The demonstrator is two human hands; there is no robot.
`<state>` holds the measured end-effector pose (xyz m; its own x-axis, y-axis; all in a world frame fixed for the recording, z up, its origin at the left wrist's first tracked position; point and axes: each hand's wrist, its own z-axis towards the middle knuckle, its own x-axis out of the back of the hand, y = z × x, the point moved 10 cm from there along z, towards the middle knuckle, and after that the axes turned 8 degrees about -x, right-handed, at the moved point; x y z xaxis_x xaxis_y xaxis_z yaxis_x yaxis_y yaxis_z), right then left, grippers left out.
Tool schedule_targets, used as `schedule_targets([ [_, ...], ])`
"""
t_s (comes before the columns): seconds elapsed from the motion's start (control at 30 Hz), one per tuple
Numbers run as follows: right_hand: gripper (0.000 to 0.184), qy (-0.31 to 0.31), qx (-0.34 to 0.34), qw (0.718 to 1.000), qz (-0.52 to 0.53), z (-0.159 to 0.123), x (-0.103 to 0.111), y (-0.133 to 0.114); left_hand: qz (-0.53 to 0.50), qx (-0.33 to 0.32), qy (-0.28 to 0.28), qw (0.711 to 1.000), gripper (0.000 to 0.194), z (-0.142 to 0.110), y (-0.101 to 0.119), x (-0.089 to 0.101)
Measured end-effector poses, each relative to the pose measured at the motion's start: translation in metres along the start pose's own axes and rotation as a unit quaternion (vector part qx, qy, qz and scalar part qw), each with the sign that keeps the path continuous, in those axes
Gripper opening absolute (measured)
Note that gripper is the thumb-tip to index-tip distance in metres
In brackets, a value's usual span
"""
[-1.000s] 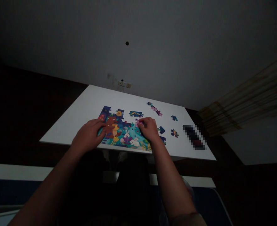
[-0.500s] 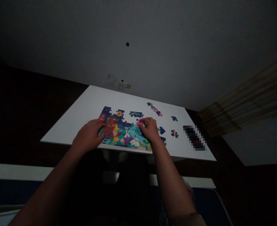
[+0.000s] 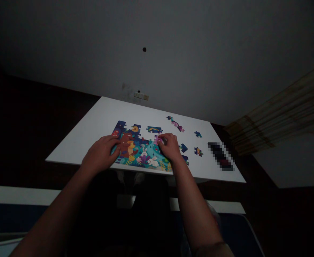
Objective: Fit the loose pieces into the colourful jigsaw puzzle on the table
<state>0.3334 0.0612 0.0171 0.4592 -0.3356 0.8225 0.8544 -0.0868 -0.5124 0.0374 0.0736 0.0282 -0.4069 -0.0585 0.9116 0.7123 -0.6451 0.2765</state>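
A partly joined jigsaw puzzle (image 3: 138, 153) with a brown bear and white rabbits lies at the table's near edge. My left hand (image 3: 100, 151) rests flat over its left side, fingers stretched out and holding nothing. At the upper right of the picture, my right hand (image 3: 169, 145) pinches a purple jigsaw piece (image 3: 156, 138) between thumb and forefinger, against the joined part. That hand hides some of the puzzle's right side. Just above the gap in the top row lies a joined dark blue strip (image 3: 154, 130), apart from the main picture.
On the white table (image 3: 82, 135), purple joined pieces (image 3: 177, 125) lie at the back. Loose pieces lie to the right, among them a blue one (image 3: 197, 134) and an orange-patterned one (image 3: 199, 151). A pixelated dark object (image 3: 221, 156) is near the right edge. Behind stands a wall (image 3: 186, 71) with sockets.
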Motion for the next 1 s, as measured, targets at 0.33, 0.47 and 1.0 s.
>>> schedule_targets([
  [0.33,0.021,0.012,0.005,1.0,0.014,0.0006,0.0006,0.0023,-0.002,-0.011,0.0,1.0,0.044,0.0012,0.0002,-0.0032],
  [0.47,0.019,0.016,0.012,1.0,0.023,0.0007,0.0009,0.0027,-0.006,-0.009,0.009,1.0,0.041,0.0006,-0.001,-0.0024],
  [1.0,0.017,0.027,0.0,0.999,0.045,0.0022,0.0008,0.0087,-0.001,-0.009,0.012,1.0,0.04,-0.0001,-0.0038,-0.0047],
])
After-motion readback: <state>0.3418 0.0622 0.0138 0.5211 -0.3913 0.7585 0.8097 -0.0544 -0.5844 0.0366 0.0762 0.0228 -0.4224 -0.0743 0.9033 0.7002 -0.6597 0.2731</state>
